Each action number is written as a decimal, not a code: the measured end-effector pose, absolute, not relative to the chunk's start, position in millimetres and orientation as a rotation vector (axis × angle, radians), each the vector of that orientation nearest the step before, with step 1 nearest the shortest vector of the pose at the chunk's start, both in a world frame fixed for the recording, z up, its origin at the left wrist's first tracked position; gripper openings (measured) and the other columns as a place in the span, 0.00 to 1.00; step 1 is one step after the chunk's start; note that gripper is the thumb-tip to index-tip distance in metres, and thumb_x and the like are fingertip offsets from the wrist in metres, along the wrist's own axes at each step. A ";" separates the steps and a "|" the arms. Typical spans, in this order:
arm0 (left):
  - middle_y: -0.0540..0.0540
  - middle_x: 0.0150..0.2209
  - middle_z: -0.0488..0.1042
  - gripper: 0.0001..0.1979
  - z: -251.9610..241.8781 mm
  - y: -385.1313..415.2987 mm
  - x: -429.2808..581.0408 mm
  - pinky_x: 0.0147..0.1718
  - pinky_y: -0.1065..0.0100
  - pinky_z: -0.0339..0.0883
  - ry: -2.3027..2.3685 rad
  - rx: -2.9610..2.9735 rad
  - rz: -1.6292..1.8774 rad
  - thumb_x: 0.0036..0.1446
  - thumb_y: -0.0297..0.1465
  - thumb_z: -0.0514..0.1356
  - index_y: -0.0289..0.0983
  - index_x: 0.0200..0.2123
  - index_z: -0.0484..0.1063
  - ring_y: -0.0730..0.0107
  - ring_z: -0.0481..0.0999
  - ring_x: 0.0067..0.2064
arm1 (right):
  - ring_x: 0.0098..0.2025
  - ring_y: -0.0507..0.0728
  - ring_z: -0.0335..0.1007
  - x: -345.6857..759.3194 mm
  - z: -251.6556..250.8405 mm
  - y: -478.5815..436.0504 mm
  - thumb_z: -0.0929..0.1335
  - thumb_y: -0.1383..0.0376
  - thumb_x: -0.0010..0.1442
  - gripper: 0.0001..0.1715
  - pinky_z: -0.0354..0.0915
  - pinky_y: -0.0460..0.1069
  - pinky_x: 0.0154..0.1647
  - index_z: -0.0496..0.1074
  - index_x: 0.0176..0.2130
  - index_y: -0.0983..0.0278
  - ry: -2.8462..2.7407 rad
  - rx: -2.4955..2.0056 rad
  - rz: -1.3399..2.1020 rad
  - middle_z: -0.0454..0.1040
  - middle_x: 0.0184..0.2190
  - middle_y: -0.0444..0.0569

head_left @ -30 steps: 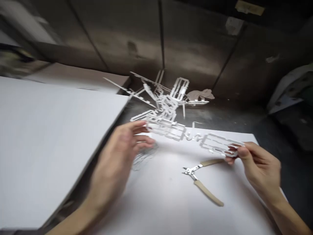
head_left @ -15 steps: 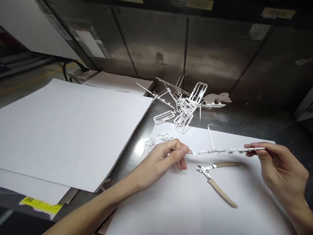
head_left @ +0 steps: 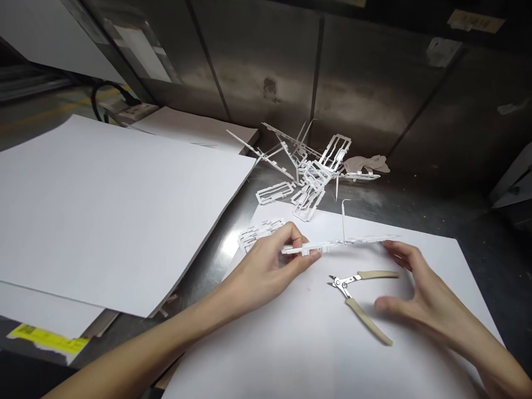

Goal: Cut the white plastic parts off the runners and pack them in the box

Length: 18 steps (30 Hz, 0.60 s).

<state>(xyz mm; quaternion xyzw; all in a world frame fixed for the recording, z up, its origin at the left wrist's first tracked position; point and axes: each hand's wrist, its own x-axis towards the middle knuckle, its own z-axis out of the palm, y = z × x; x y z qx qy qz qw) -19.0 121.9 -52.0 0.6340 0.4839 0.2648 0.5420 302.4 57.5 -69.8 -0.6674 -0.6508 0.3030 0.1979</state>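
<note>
My left hand (head_left: 272,266) pinches one end of a long white plastic sprue frame (head_left: 341,242), which it holds level, edge-on, just above a white sheet (head_left: 291,338). My right hand (head_left: 409,288) is off the frame's far end, fingers spread and curved, hovering over the tan-handled cutting pliers (head_left: 359,296) that lie on the sheet. It holds nothing.
A heap of cut white sprue frames (head_left: 310,172) lies on the metal bench behind the sheet, beside a crumpled cloth (head_left: 368,163). One more frame (head_left: 257,233) lies by my left hand. A large white board (head_left: 103,205) covers the left. Metal wall panels stand behind.
My right hand has let go of the frame's right end and dropped toward the pliers. My left hand shifted its grip along the frame and holds it alone. The view steadied.
</note>
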 end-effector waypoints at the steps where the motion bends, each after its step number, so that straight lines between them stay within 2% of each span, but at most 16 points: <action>1: 0.49 0.39 0.76 0.22 -53.2 121.2 -18.5 0.38 0.64 0.64 1.146 1.469 0.627 0.64 0.54 0.60 0.42 0.35 0.61 0.64 0.74 0.40 | 0.71 0.77 0.58 300.3 -70.4 53.7 0.80 0.39 0.46 0.64 0.61 0.75 0.68 0.54 0.69 0.57 -1.953 -1.852 0.822 0.58 0.71 0.65; 3: 0.49 0.36 0.77 0.21 -55.1 120.1 -16.7 0.38 0.63 0.66 1.121 1.379 0.648 0.66 0.54 0.58 0.43 0.38 0.61 0.63 0.77 0.40 | 0.74 0.77 0.51 293.9 -70.8 46.5 0.80 0.40 0.48 0.65 0.56 0.76 0.70 0.51 0.71 0.54 -2.198 -1.762 0.742 0.54 0.74 0.61; 5: 0.50 0.32 0.78 0.20 -55.7 119.6 -14.7 0.37 0.64 0.67 1.086 1.292 0.694 0.67 0.54 0.57 0.44 0.44 0.61 0.61 0.79 0.41 | 0.75 0.74 0.50 286.4 -70.2 40.8 0.77 0.44 0.56 0.56 0.52 0.76 0.72 0.51 0.72 0.48 -2.368 -1.679 0.673 0.54 0.74 0.55; 7: 0.50 0.32 0.80 0.19 -54.9 119.7 -12.7 0.38 0.64 0.69 1.042 1.229 0.744 0.68 0.52 0.57 0.45 0.49 0.61 0.63 0.80 0.39 | 0.73 0.69 0.56 279.1 -68.3 37.4 0.72 0.52 0.65 0.41 0.58 0.72 0.71 0.55 0.70 0.43 -2.436 -1.656 0.676 0.60 0.71 0.49; 8: 0.49 0.34 0.82 0.19 -54.1 119.8 -11.9 0.39 0.64 0.71 1.017 1.204 0.763 0.69 0.51 0.58 0.44 0.50 0.61 0.65 0.79 0.37 | 0.71 0.67 0.59 275.7 -66.8 36.4 0.70 0.57 0.67 0.37 0.63 0.69 0.69 0.56 0.70 0.43 -2.428 -1.663 0.686 0.62 0.69 0.48; 11: 0.46 0.41 0.84 0.17 -51.7 119.9 -10.0 0.41 0.64 0.74 0.944 1.155 0.810 0.70 0.48 0.58 0.42 0.48 0.63 0.69 0.79 0.34 | 0.67 0.65 0.62 265.4 -61.0 34.8 0.66 0.67 0.65 0.39 0.69 0.63 0.63 0.56 0.70 0.44 -2.349 -1.679 0.679 0.63 0.65 0.50; 16: 0.44 0.42 0.85 0.14 -51.7 116.4 -9.2 0.37 0.65 0.75 0.830 1.086 0.819 0.70 0.44 0.59 0.41 0.48 0.63 0.67 0.82 0.34 | 0.68 0.62 0.59 254.3 -52.1 33.1 0.61 0.69 0.65 0.32 0.68 0.60 0.63 0.58 0.64 0.48 -2.195 -1.568 0.800 0.59 0.66 0.50; 18: 0.44 0.42 0.85 0.13 -52.8 113.6 -9.5 0.37 0.65 0.75 0.795 1.065 0.808 0.71 0.42 0.60 0.41 0.48 0.63 0.67 0.83 0.34 | 0.65 0.61 0.62 254.4 -50.4 32.9 0.59 0.70 0.66 0.30 0.68 0.58 0.61 0.57 0.63 0.49 -2.121 -1.523 0.819 0.61 0.64 0.49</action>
